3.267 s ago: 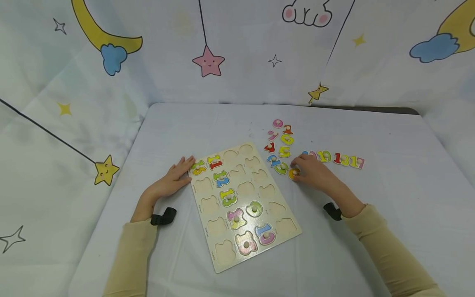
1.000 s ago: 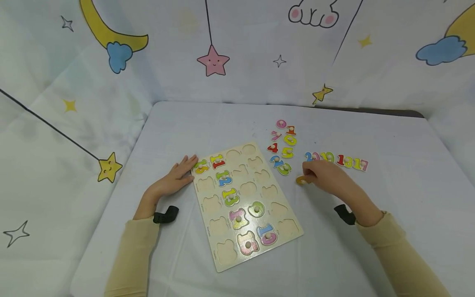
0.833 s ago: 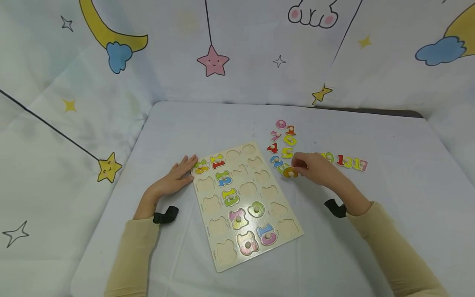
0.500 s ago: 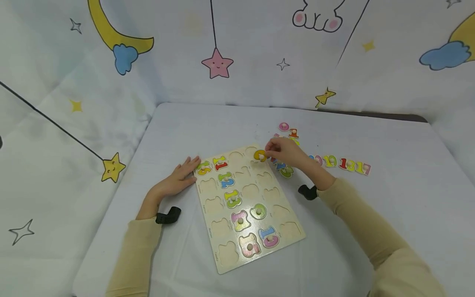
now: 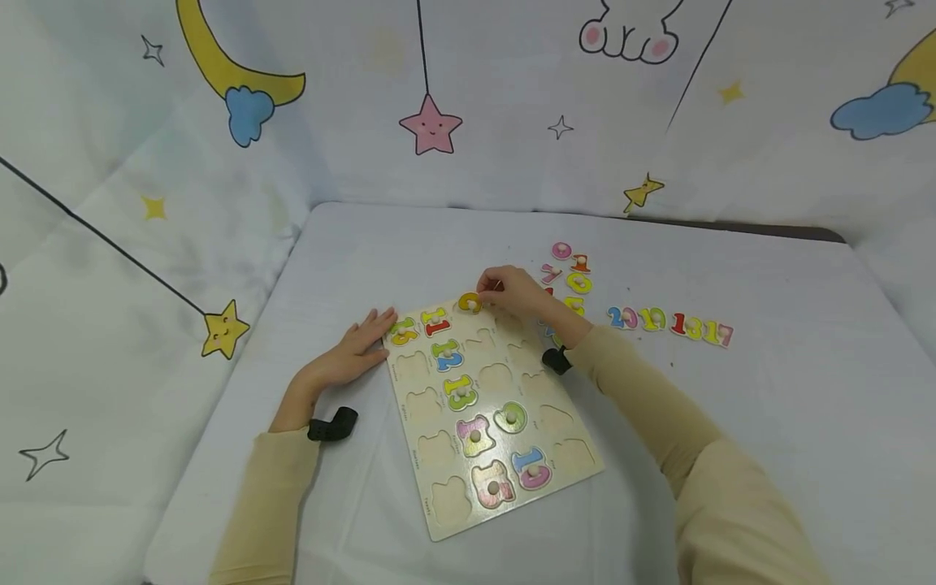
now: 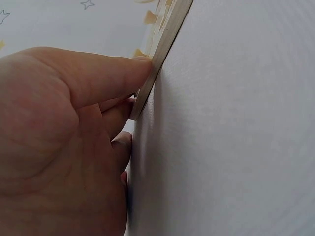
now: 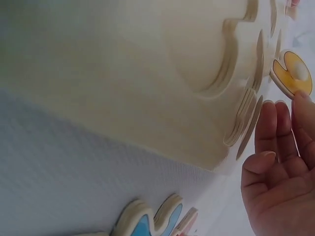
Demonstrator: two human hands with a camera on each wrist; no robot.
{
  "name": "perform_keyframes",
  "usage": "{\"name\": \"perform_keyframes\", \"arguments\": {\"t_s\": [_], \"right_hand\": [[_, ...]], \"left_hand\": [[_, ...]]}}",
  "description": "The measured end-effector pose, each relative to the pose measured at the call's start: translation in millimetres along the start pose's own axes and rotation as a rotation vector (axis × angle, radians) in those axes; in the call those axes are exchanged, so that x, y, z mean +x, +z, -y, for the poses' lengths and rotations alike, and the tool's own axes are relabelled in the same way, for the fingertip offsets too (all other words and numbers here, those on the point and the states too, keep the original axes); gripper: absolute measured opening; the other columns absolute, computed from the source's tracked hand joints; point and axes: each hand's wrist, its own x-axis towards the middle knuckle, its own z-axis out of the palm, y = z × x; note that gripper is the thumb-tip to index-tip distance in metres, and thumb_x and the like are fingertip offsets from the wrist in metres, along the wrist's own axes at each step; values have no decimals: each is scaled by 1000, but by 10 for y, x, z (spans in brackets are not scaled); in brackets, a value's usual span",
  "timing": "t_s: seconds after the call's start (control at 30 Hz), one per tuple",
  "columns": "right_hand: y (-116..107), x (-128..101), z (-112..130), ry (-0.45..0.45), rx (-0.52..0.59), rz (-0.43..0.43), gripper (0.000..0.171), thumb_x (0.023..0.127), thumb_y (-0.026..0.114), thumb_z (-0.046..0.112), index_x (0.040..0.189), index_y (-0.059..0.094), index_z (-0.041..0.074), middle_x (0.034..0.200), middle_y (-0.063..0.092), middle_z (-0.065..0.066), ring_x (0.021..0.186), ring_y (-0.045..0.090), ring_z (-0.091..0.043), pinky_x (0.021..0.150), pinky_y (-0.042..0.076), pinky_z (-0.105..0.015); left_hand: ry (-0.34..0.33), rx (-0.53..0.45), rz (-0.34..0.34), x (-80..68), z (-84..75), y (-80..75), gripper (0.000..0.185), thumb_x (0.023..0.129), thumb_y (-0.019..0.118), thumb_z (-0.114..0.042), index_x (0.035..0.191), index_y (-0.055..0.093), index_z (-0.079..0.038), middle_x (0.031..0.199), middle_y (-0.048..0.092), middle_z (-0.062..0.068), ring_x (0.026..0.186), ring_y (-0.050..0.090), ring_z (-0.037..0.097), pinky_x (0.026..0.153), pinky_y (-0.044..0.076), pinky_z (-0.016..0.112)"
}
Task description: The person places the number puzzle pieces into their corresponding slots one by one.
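Observation:
A wooden number puzzle board [image 5: 515, 497] lies slanted on the white table, partly filled with knobbed number pieces. My left hand [image 5: 347, 353] rests at its far left corner with fingers extended near the 16 piece [image 5: 403, 331]. In the left wrist view, the thumb [image 6: 113, 76] presses the board's edge [image 6: 170, 42]. My right hand [image 5: 512, 291] pinches an orange number puzzle piece [image 5: 470, 303] by its rim, over the second recess of the far row. The right wrist view shows this piece [image 7: 285, 81] tilted, its round knob facing outward.
Loose number pieces, among them a pink one [image 5: 561, 250], a red 1 [image 5: 581, 263] and a yellow one [image 5: 578, 283], lie right of the board, partly behind my right forearm. Farther right sit a 20 [image 5: 622, 318], a 19 [image 5: 652, 319], and more number pieces in a row.
My right hand has picked up the orange piece from beside the loose pieces and carried it left, across the board's far right corner to the far row. The left hand stays put.

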Motion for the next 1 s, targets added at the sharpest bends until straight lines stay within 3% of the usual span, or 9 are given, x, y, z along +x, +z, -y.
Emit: {"name": "perform_keyframes", "arguments": {"t_s": [0.2, 0.6, 1.0], "right_hand": [[-6, 69, 2, -6, -28, 26, 9, 93, 60, 13, 90, 61, 5, 84, 59, -5, 74, 51, -18, 65, 43, -26], [-94, 227, 136, -33, -186, 179, 10, 93, 59, 9, 85, 61, 4, 76, 55, -5, 72, 48, -20, 65, 40, -28], [78, 285, 257, 8, -356, 159, 9, 94, 58, 13, 91, 64, 7, 88, 61, -4, 78, 51, -19, 70, 44, -29]], "left_hand": [[-7, -1, -1, -3, 12, -4, 60, 98, 48, -11, 148, 17, 2, 153, 10, 17, 139, -5, 32, 108, -8, 48], [1, -4, -4, 3, 33, -3, 60, 98, 48, -12, 148, 17, 1, 153, 11, 17, 139, -5, 32, 108, -7, 49], [0, -8, 0, 7, 34, -8, 60, 99, 48, -13, 148, 17, 1, 153, 11, 17, 139, -4, 32, 108, -7, 49]]}}
